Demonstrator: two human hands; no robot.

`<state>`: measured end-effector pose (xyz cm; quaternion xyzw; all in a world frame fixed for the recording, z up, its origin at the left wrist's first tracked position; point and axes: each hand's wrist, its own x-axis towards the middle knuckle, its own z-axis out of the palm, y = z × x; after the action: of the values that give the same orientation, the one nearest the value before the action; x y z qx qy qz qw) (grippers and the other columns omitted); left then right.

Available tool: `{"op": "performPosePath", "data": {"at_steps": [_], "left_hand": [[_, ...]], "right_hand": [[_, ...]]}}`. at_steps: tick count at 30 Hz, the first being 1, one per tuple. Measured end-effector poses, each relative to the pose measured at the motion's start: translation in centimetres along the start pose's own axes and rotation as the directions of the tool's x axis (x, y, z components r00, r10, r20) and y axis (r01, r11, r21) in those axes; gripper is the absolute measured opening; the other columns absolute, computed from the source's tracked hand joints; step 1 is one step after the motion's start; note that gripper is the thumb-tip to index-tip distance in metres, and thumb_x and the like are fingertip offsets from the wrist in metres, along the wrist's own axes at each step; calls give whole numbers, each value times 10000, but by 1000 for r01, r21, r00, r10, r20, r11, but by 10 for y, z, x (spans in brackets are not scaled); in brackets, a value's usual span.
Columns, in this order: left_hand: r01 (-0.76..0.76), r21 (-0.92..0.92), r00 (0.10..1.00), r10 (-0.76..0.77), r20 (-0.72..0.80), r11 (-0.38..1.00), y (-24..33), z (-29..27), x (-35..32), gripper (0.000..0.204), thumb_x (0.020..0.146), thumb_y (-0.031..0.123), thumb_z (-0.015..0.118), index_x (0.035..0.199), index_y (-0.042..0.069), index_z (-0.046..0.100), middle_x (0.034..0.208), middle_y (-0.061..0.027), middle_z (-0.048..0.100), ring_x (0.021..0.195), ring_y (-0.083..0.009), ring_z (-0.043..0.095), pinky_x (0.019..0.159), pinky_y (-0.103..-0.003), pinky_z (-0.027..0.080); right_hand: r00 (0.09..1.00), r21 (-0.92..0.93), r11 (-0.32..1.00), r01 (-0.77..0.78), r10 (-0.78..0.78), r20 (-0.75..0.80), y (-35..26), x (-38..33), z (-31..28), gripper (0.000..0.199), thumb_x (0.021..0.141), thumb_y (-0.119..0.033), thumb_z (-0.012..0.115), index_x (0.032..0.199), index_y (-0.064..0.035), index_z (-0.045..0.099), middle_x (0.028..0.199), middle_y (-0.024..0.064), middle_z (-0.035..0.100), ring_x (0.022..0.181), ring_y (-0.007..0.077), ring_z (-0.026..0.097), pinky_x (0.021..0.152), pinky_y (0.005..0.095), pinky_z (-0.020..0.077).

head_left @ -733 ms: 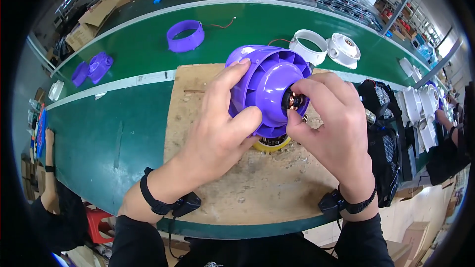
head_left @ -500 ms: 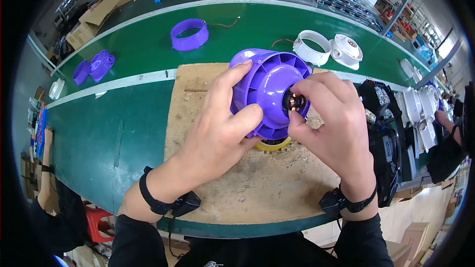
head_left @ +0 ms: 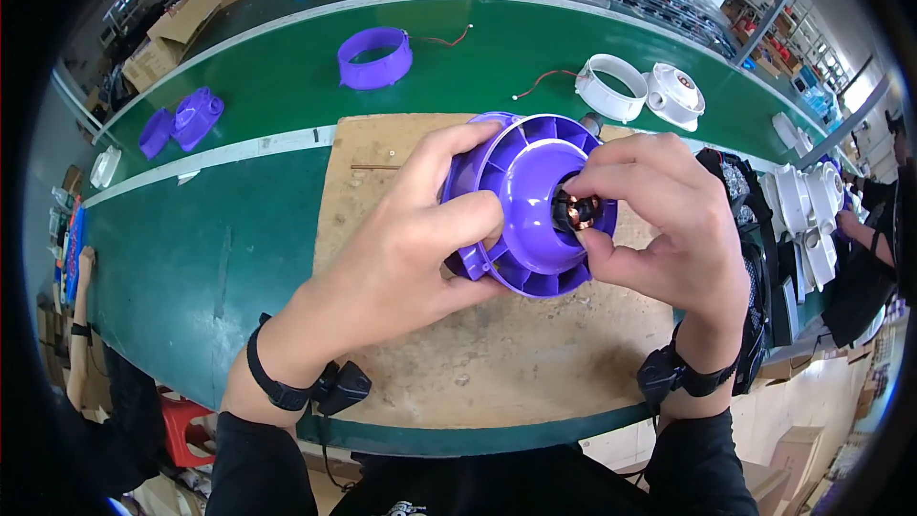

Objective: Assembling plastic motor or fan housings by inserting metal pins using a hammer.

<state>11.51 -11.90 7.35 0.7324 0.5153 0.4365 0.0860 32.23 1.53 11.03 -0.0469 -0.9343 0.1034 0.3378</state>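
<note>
Belt (head_left: 239,258): green, runs across the whole view. Brown board (head_left: 478,354) lies on it, and everything below is placed relative to that board

Purple fan housing (head_left: 521,201): held up above the board's far half, open finned side facing the camera, tilted slightly right. Not resting on anything

Left hand (head_left: 411,248): closed around the housing's left rim, thumb over the top edge, fingers wrapped across the near fins. Firm hold, carries the part

Right hand (head_left: 669,229): curled at the housing's centre hub, fingertips pinched on the motor (head_left: 576,214), a small dark piece with copper windings showing

Progress, as I read it: motor sits in the hub opening, looks partly in. Can't tell if it's fully seated, since fingers cover the rim of the hub. No wires visible on this unit. So insertion under way, seating and anything after it not done

Rest, beyond the board's far edge:
- purple ring (head_left: 374,57) with red lead, far left
- white ring (head_left: 611,88) with lead, and white cap (head_left: 675,96) just right of it, far right
- purple parts (head_left: 183,120), well left of the board
- stack of white housings (head_left: 807,220), right of the board, past a black bag

Another person's arm at the right edge, one more at the left edge, neither near the housing
</note>
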Motion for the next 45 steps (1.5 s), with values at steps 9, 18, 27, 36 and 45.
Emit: {"op": "performPosePath", "data": {"at_steps": [9,18,27,36,45], "left_hand": [[11,-133,982,14,186,991,-2,-19,0,376,604,90,918,789,42,594,1452,-264,446,1307,-428,514,1084,-468,419],[25,57,1000,-24,-13,998,4,-14,-1,394,609,66,919,803,29,578,1439,-266,446,1327,-427,474,1059,-466,441],[134,-51,985,-139,-103,990,-25,0,5,432,597,123,948,839,53,597,1428,-253,509,1339,-371,488,1092,-442,403],[336,-52,882,-334,-334,940,-172,28,61,532,588,318,981,796,62,564,957,-85,682,868,-164,620,783,-333,524],[407,141,897,-367,-246,902,-232,58,107,550,586,319,966,857,47,573,1358,-384,521,1386,-449,445,1096,-440,428]], "right_hand": [[991,65,998,-27,19,129,-11,-2,-11,376,573,42,769,906,-54,623,962,82,699,829,214,634,713,297,486],[936,204,946,-252,292,-197,-27,-5,-13,368,668,28,753,952,-49,532,967,62,655,786,83,506,732,221,430],[823,340,897,-283,409,-394,-16,-10,-20,157,813,60,636,916,-22,549,950,51,651,777,69,523,700,214,432],[820,292,896,-335,430,-378,-1,-7,-28,120,817,35,653,878,-13,561,845,33,643,734,80,535,684,227,451],[808,242,881,-405,470,-357,12,-13,-31,118,814,25,655,889,12,565,822,51,630,739,118,575,702,260,491]]}}
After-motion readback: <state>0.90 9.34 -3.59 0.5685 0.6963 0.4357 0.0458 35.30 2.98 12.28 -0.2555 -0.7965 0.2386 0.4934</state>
